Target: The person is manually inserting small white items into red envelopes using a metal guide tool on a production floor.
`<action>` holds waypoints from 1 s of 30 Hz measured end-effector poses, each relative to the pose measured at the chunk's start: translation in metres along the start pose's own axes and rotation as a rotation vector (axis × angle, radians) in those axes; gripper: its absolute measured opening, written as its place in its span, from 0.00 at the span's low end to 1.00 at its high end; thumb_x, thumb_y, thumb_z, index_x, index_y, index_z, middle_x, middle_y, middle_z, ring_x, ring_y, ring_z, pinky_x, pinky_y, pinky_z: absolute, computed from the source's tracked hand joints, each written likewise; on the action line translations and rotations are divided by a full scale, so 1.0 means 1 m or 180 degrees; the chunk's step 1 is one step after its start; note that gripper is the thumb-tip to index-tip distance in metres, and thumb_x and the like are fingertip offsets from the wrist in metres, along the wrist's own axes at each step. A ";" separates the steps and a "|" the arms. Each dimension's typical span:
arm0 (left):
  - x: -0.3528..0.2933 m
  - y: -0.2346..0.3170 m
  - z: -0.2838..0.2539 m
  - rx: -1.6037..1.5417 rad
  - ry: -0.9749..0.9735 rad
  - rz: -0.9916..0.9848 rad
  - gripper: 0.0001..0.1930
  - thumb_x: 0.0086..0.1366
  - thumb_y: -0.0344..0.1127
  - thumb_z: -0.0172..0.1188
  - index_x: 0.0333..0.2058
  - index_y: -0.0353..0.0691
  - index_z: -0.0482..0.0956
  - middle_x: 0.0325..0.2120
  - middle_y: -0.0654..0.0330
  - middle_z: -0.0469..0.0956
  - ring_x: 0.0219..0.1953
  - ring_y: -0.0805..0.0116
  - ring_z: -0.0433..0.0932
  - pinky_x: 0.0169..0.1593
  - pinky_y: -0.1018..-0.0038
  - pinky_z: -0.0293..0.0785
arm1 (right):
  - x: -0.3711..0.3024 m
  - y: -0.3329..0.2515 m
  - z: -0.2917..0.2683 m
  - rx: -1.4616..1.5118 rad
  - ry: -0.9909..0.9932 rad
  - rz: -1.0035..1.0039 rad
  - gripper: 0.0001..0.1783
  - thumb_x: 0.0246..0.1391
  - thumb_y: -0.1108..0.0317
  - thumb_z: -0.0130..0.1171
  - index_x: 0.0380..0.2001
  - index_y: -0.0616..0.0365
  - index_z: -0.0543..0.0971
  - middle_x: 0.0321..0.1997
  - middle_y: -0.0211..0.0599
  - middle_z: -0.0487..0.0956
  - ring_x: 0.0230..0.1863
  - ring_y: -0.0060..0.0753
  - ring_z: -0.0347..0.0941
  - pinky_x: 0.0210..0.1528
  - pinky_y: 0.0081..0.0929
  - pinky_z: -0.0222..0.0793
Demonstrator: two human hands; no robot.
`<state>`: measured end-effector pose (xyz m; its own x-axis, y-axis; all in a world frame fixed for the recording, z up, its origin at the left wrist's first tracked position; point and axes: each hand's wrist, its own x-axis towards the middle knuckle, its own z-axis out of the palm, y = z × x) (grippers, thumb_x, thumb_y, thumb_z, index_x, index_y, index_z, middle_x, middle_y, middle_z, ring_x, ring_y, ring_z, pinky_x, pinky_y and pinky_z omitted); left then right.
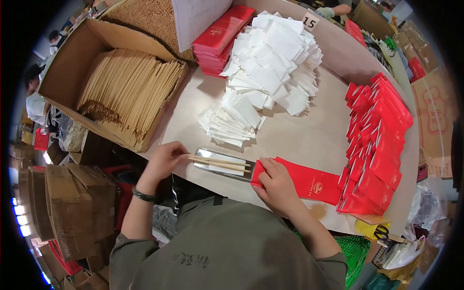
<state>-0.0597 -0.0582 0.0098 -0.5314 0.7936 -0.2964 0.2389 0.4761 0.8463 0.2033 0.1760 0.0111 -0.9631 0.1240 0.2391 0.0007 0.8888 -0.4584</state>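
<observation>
A pair of pale wooden chopsticks point(220, 163) lies along a narrow shiny metal trough point(205, 153). My left hand point(166, 163) pinches the chopsticks by their left ends. Under them in the trough is a folded white napkin point(237, 169). At the trough's right end, my right hand point(277, 187) grips the mouth of a flat red paper sleeve point(309, 180), its thumb toward me and fingers on top. The trough's end meets the sleeve's mouth; how far it reaches inside is hidden. The sleeve stretches right, up to a pile of filled red sleeves point(374, 150).
A cardboard box point(63, 72) of chopsticks stands at the left, with more chopsticks point(145, 21) behind it. White napkins point(270, 58) are heaped mid-table beside stacked red sleeves point(224, 29). A raised rim point(348, 55) borders the far side. Scissors point(381, 233) sit at the lower right.
</observation>
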 end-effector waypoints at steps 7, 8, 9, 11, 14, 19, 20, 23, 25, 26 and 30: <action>0.020 0.043 0.094 0.0815 0.0774 0.1919 0.11 0.53 0.26 0.66 0.36 0.38 0.81 0.34 0.53 0.78 0.39 0.52 0.79 0.41 0.64 0.76 | 0.014 -0.011 0.005 0.0014 -0.0104 0.0225 0.19 0.45 0.63 0.71 0.36 0.64 0.76 0.57 0.54 0.73 0.58 0.56 0.68 0.58 0.47 0.66; 0.019 0.041 0.089 0.0851 0.1121 0.1292 0.11 0.54 0.26 0.66 0.38 0.38 0.81 0.35 0.53 0.78 0.39 0.52 0.79 0.41 0.64 0.76 | 0.011 -0.008 0.006 -0.0105 -0.0108 0.0263 0.19 0.45 0.63 0.70 0.36 0.64 0.76 0.56 0.53 0.73 0.58 0.55 0.68 0.58 0.46 0.66; 0.019 0.042 0.087 0.0878 0.1451 0.0657 0.12 0.55 0.27 0.65 0.39 0.38 0.80 0.36 0.53 0.78 0.39 0.51 0.79 0.41 0.64 0.76 | 0.009 -0.005 0.007 -0.0223 -0.0112 0.0303 0.19 0.45 0.64 0.70 0.37 0.63 0.76 0.56 0.52 0.73 0.57 0.55 0.69 0.57 0.44 0.66; 0.019 0.048 0.092 0.0870 0.1208 0.0552 0.12 0.58 0.28 0.65 0.42 0.37 0.80 0.40 0.52 0.79 0.41 0.50 0.79 0.42 0.64 0.76 | 0.013 -0.008 0.011 -0.0195 -0.0079 0.0250 0.19 0.45 0.65 0.69 0.37 0.63 0.76 0.55 0.51 0.74 0.56 0.54 0.69 0.56 0.44 0.67; 0.016 0.065 0.122 -0.0581 -0.0021 0.0600 0.19 0.59 0.31 0.65 0.49 0.34 0.76 0.44 0.50 0.79 0.42 0.49 0.79 0.45 0.64 0.76 | 0.020 -0.008 0.012 -0.0059 -0.0104 0.0193 0.19 0.44 0.67 0.68 0.39 0.63 0.76 0.52 0.49 0.74 0.53 0.53 0.70 0.54 0.44 0.67; 0.001 0.085 0.078 0.1180 0.0059 0.1378 0.31 0.58 0.37 0.70 0.58 0.34 0.69 0.49 0.51 0.77 0.48 0.56 0.79 0.52 0.66 0.75 | 0.019 -0.011 -0.004 0.0006 0.0072 0.0199 0.21 0.45 0.71 0.66 0.45 0.62 0.76 0.48 0.48 0.74 0.49 0.51 0.71 0.52 0.43 0.68; -0.001 0.080 0.071 0.1192 0.0050 0.1390 0.31 0.58 0.37 0.70 0.58 0.34 0.69 0.49 0.51 0.77 0.48 0.56 0.79 0.52 0.66 0.75 | 0.020 -0.013 -0.005 0.0096 0.0057 0.0112 0.23 0.43 0.71 0.67 0.45 0.61 0.75 0.46 0.47 0.73 0.47 0.50 0.71 0.50 0.44 0.68; -0.004 0.067 0.073 0.1469 -0.0095 0.1269 0.35 0.58 0.38 0.71 0.61 0.35 0.66 0.47 0.52 0.77 0.48 0.59 0.79 0.50 0.66 0.76 | 0.028 -0.021 -0.007 0.0210 0.0035 0.0028 0.25 0.41 0.71 0.68 0.46 0.60 0.73 0.44 0.47 0.72 0.44 0.51 0.71 0.47 0.45 0.69; -0.007 0.060 0.095 -0.0116 -0.0329 0.0947 0.37 0.58 0.38 0.71 0.63 0.36 0.64 0.47 0.52 0.77 0.47 0.58 0.79 0.49 0.66 0.76 | 0.031 -0.021 -0.005 0.0380 0.0046 0.0039 0.23 0.42 0.72 0.67 0.45 0.60 0.74 0.43 0.48 0.72 0.44 0.52 0.71 0.47 0.44 0.69; -0.004 0.061 0.106 -0.0610 -0.0499 0.0997 0.40 0.59 0.35 0.70 0.66 0.37 0.59 0.47 0.51 0.77 0.48 0.61 0.79 0.49 0.68 0.76 | 0.030 -0.018 -0.002 0.0386 0.0037 0.0035 0.23 0.42 0.72 0.67 0.45 0.60 0.74 0.43 0.48 0.72 0.44 0.52 0.71 0.47 0.44 0.69; 0.019 0.070 0.109 -0.1694 -0.1661 -0.0109 0.43 0.62 0.26 0.65 0.70 0.37 0.48 0.52 0.55 0.74 0.51 0.69 0.76 0.55 0.69 0.74 | 0.023 -0.008 0.015 0.0695 -0.0050 -0.0159 0.23 0.42 0.73 0.66 0.44 0.60 0.73 0.44 0.49 0.73 0.44 0.53 0.72 0.46 0.44 0.70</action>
<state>0.0352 0.0309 0.0151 -0.0449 0.9215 -0.3858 -0.2669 0.3611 0.8935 0.1772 0.1653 0.0078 -0.9645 0.0739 0.2536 -0.1039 0.7767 -0.6213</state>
